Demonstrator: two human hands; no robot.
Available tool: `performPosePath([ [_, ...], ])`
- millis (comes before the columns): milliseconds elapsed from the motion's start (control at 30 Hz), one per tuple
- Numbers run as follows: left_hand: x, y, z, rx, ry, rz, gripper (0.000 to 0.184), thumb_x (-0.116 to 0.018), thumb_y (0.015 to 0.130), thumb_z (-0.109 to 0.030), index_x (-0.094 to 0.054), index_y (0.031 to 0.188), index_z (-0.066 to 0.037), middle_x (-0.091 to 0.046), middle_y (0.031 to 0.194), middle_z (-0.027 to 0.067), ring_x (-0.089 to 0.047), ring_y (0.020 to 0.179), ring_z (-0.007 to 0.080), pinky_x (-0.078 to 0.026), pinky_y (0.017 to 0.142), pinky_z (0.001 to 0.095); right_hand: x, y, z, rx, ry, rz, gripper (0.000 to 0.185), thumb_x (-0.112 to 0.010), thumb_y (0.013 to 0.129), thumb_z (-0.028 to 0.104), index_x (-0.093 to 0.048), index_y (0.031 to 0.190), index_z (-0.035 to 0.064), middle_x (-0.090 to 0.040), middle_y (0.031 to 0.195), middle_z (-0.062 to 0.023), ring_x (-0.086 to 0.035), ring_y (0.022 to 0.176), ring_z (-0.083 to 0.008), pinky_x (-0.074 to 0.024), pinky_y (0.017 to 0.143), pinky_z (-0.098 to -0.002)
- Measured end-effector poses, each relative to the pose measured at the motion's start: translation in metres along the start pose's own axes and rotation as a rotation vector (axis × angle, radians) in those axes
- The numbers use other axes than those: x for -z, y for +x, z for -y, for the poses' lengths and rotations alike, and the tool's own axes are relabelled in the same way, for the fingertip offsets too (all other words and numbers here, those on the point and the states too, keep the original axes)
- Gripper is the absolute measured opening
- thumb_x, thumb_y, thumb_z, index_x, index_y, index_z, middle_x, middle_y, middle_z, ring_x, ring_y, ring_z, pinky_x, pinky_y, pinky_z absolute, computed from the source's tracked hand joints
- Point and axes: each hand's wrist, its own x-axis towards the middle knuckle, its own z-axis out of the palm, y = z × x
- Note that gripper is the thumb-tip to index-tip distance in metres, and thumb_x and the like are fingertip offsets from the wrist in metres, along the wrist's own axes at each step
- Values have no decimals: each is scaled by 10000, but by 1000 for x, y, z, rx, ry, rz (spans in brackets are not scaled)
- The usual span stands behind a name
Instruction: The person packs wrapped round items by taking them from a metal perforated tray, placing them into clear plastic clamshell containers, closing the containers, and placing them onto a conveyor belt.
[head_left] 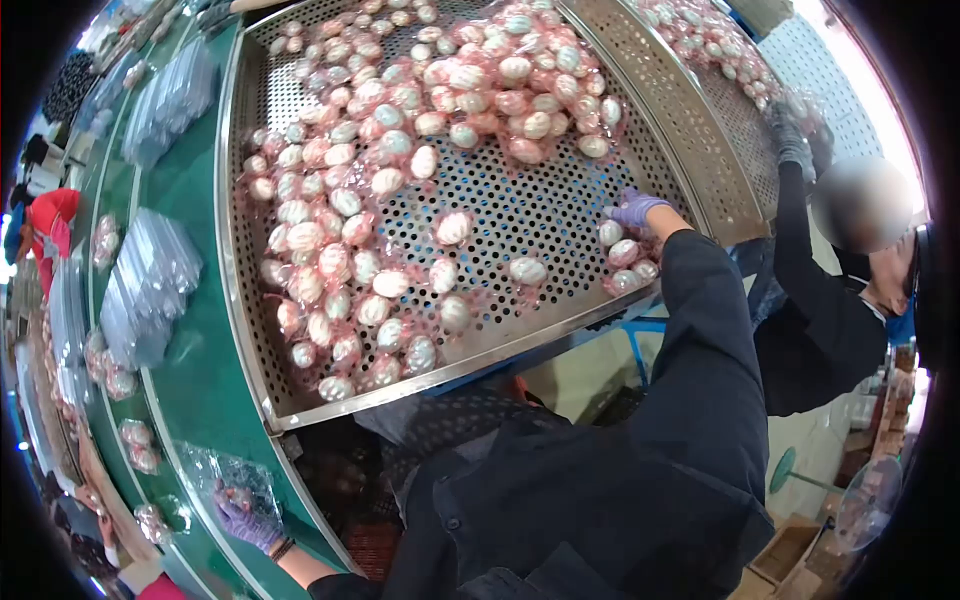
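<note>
My left hand (248, 522), in a purple glove, is closed on a clear plastic bag (235, 470) above the green conveyor belt. Something reddish shows near those fingers, too small to make out. My right hand (638, 208), also gloved in purple, reaches over the perforated metal tray (480, 190); thumb and fingers look apart, with nothing visible between them. Just below it lies a small group of egg-shaped pieces (623, 252), white with pale stripes, in clear and pink wrappers. Many more wrapped pieces (340, 230) are heaped along the tray's left and far sides.
Stacks of clear plastic bags (150, 285) lie on the green belt (200, 385), beside small packed groups of pieces (138, 445). A co-worker (825, 310) in dark clothes works at a second tray (720, 110) on the right. A fan (868, 505) stands lower right.
</note>
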Motion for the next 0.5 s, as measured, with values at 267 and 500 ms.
performPosePath([
  [267,21,6,9,-79,540,171,574,-590,737,8,-481,1281,-139,-543,1148,102,-552,961,232,-475,839,321,-72,10,70,642,-104,83,672,-381,892,550,-402,1329,41,-391,1351,-198,-373,1255,-303,-300,1041,-380],
  [500,19,6,2,-74,513,205,535,-601,752,-71,-487,1273,-118,-548,1096,108,-537,956,252,-440,857,335,-5,-14,92,541,-44,-385,557,-510,825,523,-555,1133,61,-605,1111,-172,-591,1010,-322,-449,878,-388],
])
